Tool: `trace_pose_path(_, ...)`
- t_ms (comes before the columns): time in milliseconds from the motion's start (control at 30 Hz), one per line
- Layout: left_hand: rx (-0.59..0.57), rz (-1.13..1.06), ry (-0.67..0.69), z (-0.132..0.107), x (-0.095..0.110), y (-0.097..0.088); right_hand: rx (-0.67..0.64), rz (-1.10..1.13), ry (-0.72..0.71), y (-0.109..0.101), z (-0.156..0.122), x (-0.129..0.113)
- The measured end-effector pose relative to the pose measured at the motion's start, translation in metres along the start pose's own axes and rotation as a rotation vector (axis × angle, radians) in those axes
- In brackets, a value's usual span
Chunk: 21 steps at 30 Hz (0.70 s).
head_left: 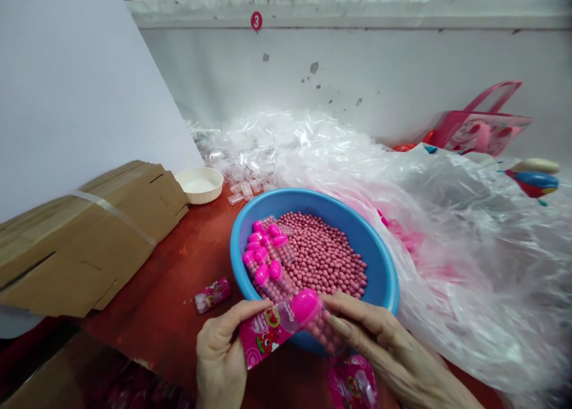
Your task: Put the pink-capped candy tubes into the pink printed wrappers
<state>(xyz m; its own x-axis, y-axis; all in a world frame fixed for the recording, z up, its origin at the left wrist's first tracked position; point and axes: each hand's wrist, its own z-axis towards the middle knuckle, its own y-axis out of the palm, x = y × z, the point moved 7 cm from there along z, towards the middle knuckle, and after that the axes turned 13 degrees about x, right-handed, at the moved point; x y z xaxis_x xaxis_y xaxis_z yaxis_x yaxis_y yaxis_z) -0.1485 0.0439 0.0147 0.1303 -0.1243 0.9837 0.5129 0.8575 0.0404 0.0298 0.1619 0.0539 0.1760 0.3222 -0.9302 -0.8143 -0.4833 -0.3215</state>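
My left hand (226, 352) and my right hand (384, 349) both grip a clear tube of pink candy balls (324, 331) with a bright pink cap, just above the near rim of a blue plastic basin (379, 266). My left fingers pinch a pink strawberry-print sleeve (263, 336) at the tube's end. The basin holds a mound of pink candy balls (322, 254), and several capped tubes (268, 257) lie along its left side. A finished labelled tube (213, 294) lies on the table left of my left hand. More printed sleeves (353, 382) lie below my right hand.
The basin stands on a red-stained table (152, 290). Flattened cardboard (89, 236) lies at the left, with a white bowl (199, 184) beyond it. Crumpled clear plastic bags (447, 230) spread right, small clear packets (241, 183) lie behind the basin, and a pink bag (482, 129) leans at the back.
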Motion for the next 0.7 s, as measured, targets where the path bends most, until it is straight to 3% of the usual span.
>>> trace_pose_path(133,-0.104,-0.033,-0.068,-0.001,-0.001,0.007,-0.025,0.019,-0.149,-0.001,-0.001,-0.005)
trace_pose_path(333,-0.141,-0.029,-0.132,-0.004,-0.009,0.009,-0.002,-0.027,-0.019,-0.007,-0.003,0.001)
trace_pose_path(533,-0.149,-0.034,-0.124,-0.004,-0.004,0.013,-0.044,-0.065,-0.088,-0.009,-0.001,-0.002)
trace_pose_path(700,-0.185,-0.054,-0.109,-0.004,0.003,0.019,-0.112,0.017,-0.012,-0.003,0.005,-0.005)
